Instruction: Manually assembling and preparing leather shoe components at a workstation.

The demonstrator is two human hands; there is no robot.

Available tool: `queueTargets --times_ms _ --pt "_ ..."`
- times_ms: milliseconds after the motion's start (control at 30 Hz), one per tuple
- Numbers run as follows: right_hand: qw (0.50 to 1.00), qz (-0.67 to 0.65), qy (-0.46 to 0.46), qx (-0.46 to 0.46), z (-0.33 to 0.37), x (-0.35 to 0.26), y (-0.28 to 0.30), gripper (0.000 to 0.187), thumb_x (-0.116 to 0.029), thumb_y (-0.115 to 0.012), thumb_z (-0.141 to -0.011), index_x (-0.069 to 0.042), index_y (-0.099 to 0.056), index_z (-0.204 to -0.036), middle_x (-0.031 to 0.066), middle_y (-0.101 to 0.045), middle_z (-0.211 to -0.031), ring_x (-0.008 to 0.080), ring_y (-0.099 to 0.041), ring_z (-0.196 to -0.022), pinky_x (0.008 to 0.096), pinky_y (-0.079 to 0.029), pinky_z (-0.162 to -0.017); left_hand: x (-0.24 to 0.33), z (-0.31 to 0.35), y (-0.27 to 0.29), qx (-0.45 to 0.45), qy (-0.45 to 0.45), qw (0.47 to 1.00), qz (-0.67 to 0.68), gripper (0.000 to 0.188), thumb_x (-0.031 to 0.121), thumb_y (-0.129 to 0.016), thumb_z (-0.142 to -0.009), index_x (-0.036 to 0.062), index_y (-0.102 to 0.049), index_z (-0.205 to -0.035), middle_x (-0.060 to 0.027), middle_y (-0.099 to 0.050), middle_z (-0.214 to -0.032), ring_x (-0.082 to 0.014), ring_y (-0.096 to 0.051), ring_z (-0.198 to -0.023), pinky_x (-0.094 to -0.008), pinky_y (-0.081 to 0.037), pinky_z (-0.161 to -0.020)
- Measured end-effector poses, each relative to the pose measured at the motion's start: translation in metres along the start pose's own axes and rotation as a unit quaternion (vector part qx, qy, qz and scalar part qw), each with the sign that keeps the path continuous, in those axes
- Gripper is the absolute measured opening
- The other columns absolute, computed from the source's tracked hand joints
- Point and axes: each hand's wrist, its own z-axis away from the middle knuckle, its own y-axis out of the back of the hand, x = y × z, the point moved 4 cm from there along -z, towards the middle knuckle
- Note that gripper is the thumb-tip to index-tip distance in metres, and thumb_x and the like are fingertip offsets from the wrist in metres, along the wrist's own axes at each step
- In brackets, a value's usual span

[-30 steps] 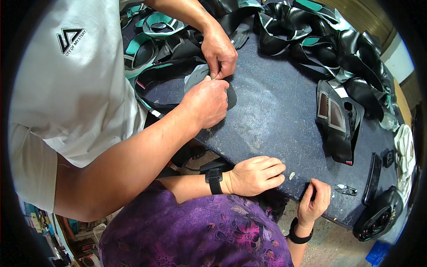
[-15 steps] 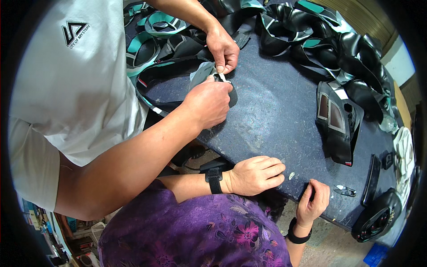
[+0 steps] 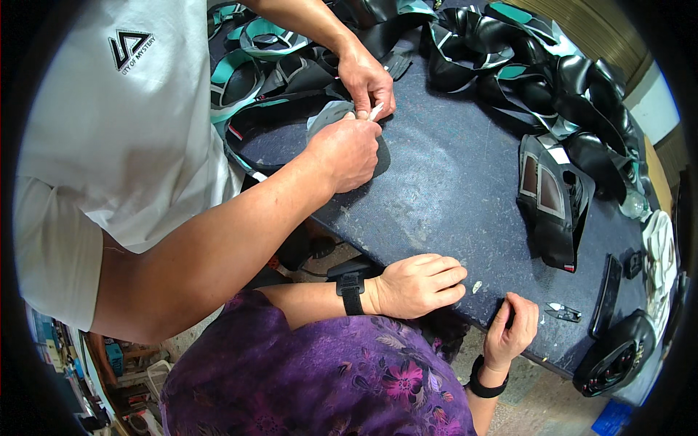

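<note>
My left hand point(image 3: 422, 286) rests palm down at the near edge of the dark table point(image 3: 429, 196), holding nothing, its fingers lying side by side and slightly bent. My right hand point(image 3: 513, 328) hangs loosely curled at the same edge, thumb apart from the fingers, with nothing visible in it. Nearest to it lies a small pair of thread snips point(image 3: 563, 312). A black shoe upper point(image 3: 554, 203) with brown panels lies beyond. At left, a co-worker's hands point(image 3: 349, 149) pinch a white strip point(image 3: 375, 111) at a grey shoe part point(image 3: 331, 115).
Black and teal shoe uppers point(image 3: 534, 80) are heaped along the far right, with several more point(image 3: 269, 40) at the far left. A black flat bar point(image 3: 605, 294), a rounded black object point(image 3: 618, 356) and white cloth point(image 3: 660, 254) lie at right. The co-worker's arm point(image 3: 218, 247) crosses the left side.
The co-worker's fingers have shifted slightly, and the white strip now sticks out to the upper right between them. Both my hands have stayed in place.
</note>
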Motion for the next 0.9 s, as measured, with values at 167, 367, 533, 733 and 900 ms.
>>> queueTargets --times_ms 167,367,533,733,900 --pt "1.000 0.002 0.003 0.001 0.0013 0.0038 -0.0011 0.012 0.005 -0.056 -0.074 0.000 -0.058 -0.085 0.0116 -0.058 -0.076 0.0274 -0.054 -0.068 0.0350 -0.043 -0.063 -0.0002 -0.0015 -0.0011 -0.001 -0.001 1.000 -0.004 0.019 0.014 -0.057 -0.068 0.0062 -0.059 -0.086 -0.0070 -0.059 -0.094 -0.0200 -0.059 -0.088 -0.0272 -0.049 -0.071" --pt "1.000 -0.002 0.005 0.001 0.0018 0.0020 -0.0006 0.013 0.006 -0.056 -0.074 0.001 -0.058 -0.085 0.0117 -0.058 -0.075 0.0272 -0.054 -0.067 0.0349 -0.043 -0.062 0.0006 -0.0004 -0.0014 0.000 0.001 1.000 -0.003 0.019 0.014 -0.057 -0.068 0.0064 -0.059 -0.085 -0.0071 -0.059 -0.094 -0.0201 -0.059 -0.088 -0.0276 -0.049 -0.071" --pt "1.000 -0.003 0.006 0.002 0.0017 0.0016 -0.0003 0.014 0.006 -0.056 -0.074 0.001 -0.058 -0.086 0.0118 -0.057 -0.075 0.0272 -0.054 -0.067 0.0347 -0.043 -0.062 0.0004 0.0002 -0.0015 -0.001 -0.001 1.000 -0.004 0.019 0.014 -0.056 -0.068 0.0064 -0.059 -0.086 -0.0071 -0.059 -0.094 -0.0200 -0.059 -0.088 -0.0279 -0.049 -0.071" --pt "1.000 -0.001 0.005 0.001 0.0009 0.0011 -0.0006 0.013 0.006 -0.056 -0.074 0.001 -0.058 -0.086 0.0120 -0.058 -0.076 0.0274 -0.054 -0.067 0.0346 -0.043 -0.063 -0.0001 0.0002 -0.0026 -0.001 0.001 1.000 -0.004 0.019 0.015 -0.056 -0.069 0.0066 -0.059 -0.085 -0.0068 -0.058 -0.094 -0.0199 -0.059 -0.089 -0.0277 -0.049 -0.070" --pt "1.000 -0.003 0.003 0.000 0.0012 0.0024 -0.0008 0.012 0.005 -0.056 -0.074 0.001 -0.058 -0.085 0.0120 -0.058 -0.076 0.0274 -0.054 -0.067 0.0348 -0.043 -0.063 -0.0005 -0.0014 -0.0013 -0.005 0.001 1.000 -0.002 0.018 0.015 -0.056 -0.069 0.0069 -0.059 -0.085 -0.0066 -0.058 -0.093 -0.0197 -0.059 -0.089 -0.0276 -0.049 -0.070"
